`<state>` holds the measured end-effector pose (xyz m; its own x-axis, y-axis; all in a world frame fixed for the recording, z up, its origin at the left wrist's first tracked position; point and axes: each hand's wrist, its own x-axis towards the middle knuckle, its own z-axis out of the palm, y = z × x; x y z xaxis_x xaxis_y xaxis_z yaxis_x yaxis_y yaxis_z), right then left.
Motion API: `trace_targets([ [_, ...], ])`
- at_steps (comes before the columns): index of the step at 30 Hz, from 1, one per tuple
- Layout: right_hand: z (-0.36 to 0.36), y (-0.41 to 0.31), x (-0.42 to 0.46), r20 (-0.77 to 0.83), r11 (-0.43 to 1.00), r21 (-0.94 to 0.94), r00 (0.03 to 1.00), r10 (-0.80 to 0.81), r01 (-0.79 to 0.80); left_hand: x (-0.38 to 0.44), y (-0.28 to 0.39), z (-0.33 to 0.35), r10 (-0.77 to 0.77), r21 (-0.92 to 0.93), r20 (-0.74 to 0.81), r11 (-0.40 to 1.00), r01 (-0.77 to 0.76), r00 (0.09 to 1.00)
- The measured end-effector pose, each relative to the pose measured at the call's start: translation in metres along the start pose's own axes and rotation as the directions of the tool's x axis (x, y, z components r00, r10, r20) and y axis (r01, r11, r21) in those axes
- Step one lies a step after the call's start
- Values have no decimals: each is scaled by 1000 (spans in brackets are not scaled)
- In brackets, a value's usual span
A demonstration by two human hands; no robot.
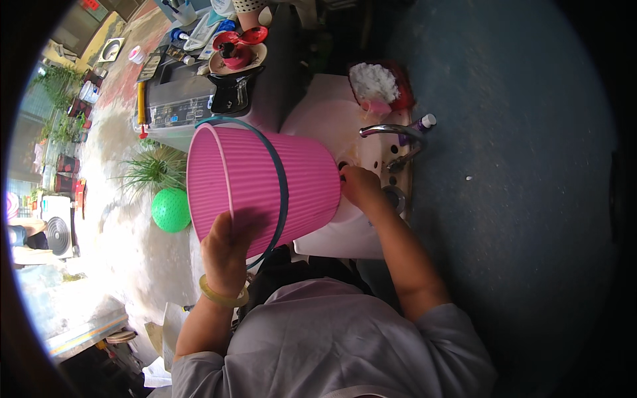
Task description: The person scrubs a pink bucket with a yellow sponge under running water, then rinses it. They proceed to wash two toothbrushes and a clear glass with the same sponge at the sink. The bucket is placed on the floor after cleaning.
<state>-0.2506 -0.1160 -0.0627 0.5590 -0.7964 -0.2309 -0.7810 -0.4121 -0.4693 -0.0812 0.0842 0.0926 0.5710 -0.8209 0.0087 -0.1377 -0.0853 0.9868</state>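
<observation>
A ribbed pink plastic bucket point(254, 184) is tilted on its side over the white washbasin point(323, 112), its mouth facing left. My left hand point(221, 256) grips the bucket's rim, thumb on the outer wall. Across the ribs lies the dark teal handle point(281, 184). At the bucket's base is my right hand point(361, 186), fingers curled against the bottom edge; something small and dark shows by the fingertips, too unclear to name. A chrome faucet point(390, 130) arches over the basin just beyond that hand. The inside of the bucket is mostly hidden.
A red dish point(404, 89) with a white scouring clump point(373, 82) sits on the basin's far corner, near a purple-labelled tube point(423, 122). Left stands a washing machine point(169, 112) carrying a black scoop-like dish point(230, 94). Beyond are a green ball point(171, 210) and a spiky plant point(157, 166).
</observation>
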Motion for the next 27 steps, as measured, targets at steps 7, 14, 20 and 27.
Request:
trace_targets([
  [7,5,-30,1,99,993,104,993,-69,59,-9,8,-26,-44,-17,-15,999,43,999],
  [14,23,-52,7,72,978,141,984,-163,152,-18,3,-51,-80,-32,-76,996,78,994],
  [20,32,-70,11,34,974,126,981,-193,188,-22,-2,-70,-89,-33,-128,996,86,988],
  [27,44,-86,15,93,968,146,971,-221,206,-27,-12,-87,-130,-96,-197,989,113,972],
])
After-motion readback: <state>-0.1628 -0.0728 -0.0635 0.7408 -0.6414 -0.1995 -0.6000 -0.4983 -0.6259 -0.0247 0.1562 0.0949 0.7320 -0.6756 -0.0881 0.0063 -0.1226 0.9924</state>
